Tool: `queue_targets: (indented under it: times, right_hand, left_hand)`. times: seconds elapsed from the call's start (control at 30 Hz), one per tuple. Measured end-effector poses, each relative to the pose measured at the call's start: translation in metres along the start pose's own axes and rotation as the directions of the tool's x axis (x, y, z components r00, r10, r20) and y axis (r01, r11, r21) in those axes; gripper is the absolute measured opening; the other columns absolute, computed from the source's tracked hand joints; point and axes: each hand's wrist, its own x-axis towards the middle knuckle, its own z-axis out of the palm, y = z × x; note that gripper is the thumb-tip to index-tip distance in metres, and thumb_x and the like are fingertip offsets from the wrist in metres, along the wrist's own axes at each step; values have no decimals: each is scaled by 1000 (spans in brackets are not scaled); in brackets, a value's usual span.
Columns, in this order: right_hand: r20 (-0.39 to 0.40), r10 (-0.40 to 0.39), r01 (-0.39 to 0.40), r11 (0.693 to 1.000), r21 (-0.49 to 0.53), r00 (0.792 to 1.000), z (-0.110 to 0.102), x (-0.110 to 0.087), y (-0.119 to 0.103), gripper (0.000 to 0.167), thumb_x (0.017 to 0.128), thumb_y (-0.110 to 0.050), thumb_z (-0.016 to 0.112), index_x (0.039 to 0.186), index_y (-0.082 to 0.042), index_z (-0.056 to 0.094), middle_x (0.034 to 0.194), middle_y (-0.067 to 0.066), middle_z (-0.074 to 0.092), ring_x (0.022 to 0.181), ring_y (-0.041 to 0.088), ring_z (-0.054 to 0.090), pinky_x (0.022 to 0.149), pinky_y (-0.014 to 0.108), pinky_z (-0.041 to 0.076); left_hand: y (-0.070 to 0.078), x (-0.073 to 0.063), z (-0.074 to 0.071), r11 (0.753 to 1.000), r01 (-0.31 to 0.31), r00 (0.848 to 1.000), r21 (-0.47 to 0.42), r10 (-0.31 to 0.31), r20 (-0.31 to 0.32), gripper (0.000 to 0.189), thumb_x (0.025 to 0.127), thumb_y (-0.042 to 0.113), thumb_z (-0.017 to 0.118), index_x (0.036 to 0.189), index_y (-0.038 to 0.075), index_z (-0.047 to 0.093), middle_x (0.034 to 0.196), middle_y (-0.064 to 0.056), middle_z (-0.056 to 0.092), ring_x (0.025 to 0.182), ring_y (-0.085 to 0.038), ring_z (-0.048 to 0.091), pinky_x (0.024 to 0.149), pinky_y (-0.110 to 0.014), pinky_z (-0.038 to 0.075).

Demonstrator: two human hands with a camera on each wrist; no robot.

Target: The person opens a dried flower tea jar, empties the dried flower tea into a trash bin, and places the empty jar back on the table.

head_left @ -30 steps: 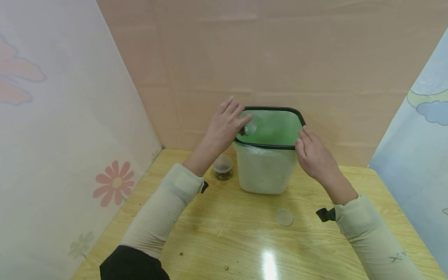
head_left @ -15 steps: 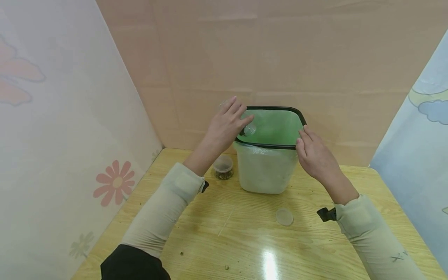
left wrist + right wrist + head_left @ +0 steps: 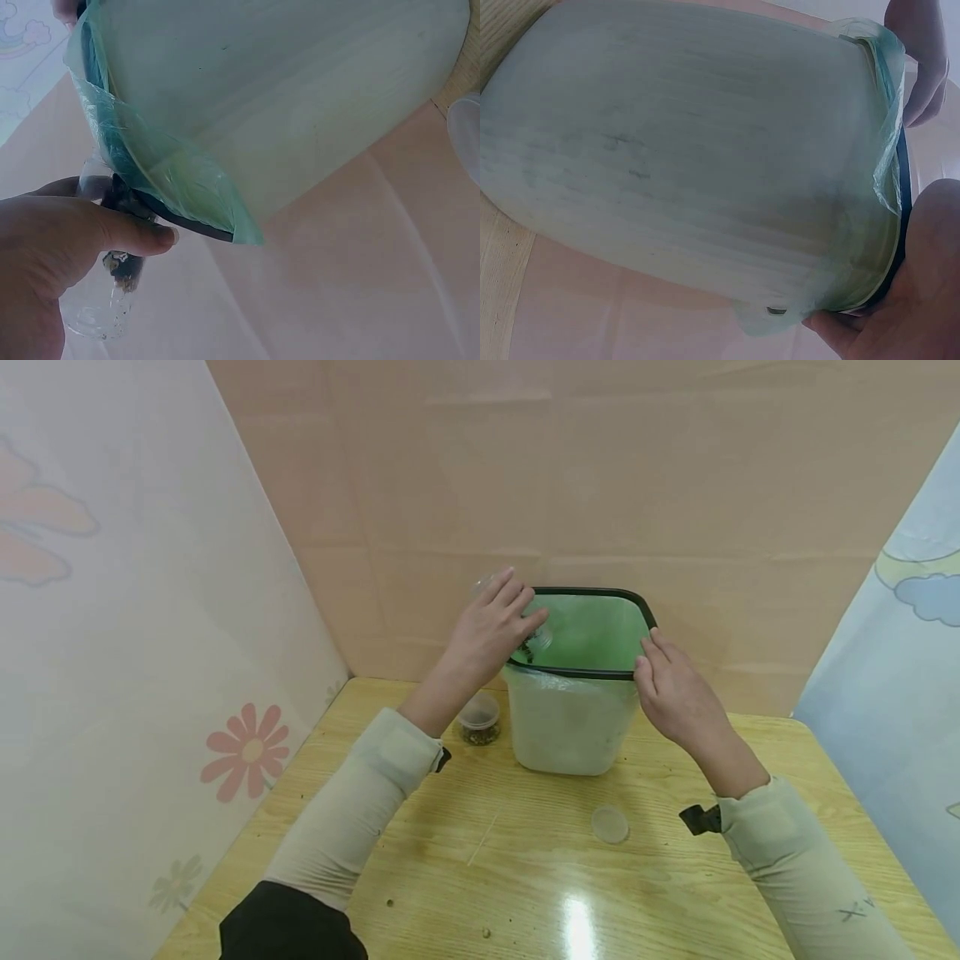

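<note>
A white trash bin stands on the table, with a black rim ring over a thin green bag that lines it. My left hand grips a clear plastic jar across the bin's left rim. The jar lies tipped with its mouth end inside the bin opening, and dark bits show through its wall. My right hand holds the right side of the rim, fingers at the ring and bag edge.
A small clear tub with dark bits in its bottom stands left of the bin. On the wooden table lie a round translucent lid and several crumbs. A tan wall rises close behind the bin.
My left hand has shifted slightly right with the jar, and the dark bits now show nearer the jar's mouth. The right hand and the bin look almost unchanged.
</note>
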Motion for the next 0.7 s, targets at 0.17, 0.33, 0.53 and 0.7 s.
queue_targets:
  times: [0.17,0.33,0.53,0.7]
  right_hand:
    - [-2,-3,3,1000,-1,1000,0,-1,0,65,110,-34,15,151,14,30,163,30,20,149,49,20,119,62,19]
    - [7,4,-4,1000,0,1000,0,0,0,65,110,-34,14,152,13,29,163,29,18,149,48,18,119,61,18]
    - [3,2,-2,1000,1,1000,1,0,0,65,110,-34,15,152,14,29,163,29,19,149,48,18,120,61,18]
    - [6,6,-6,1000,-1,1000,1,0,1,66,110,-35,14,152,13,29,163,30,19,149,48,18,120,61,18]
  left_hand:
    - [1,0,0,1000,8,1000,-12,-8,-4,53,94,0,68,139,26,58,136,-7,56,133,-27,45,126,-40,13]
    - [1,0,-1,1000,7,1000,-7,-7,-20,51,94,0,67,138,26,60,135,-7,57,132,-26,46,126,-40,14]
    - [1,1,-1,1000,3,1000,-3,-3,-13,54,94,-1,67,139,26,59,137,-7,57,133,-27,46,126,-40,13]
    - [2,1,0,1000,-23,1000,21,23,-5,56,91,-1,70,138,26,58,135,-5,56,132,-27,44,126,-41,10]
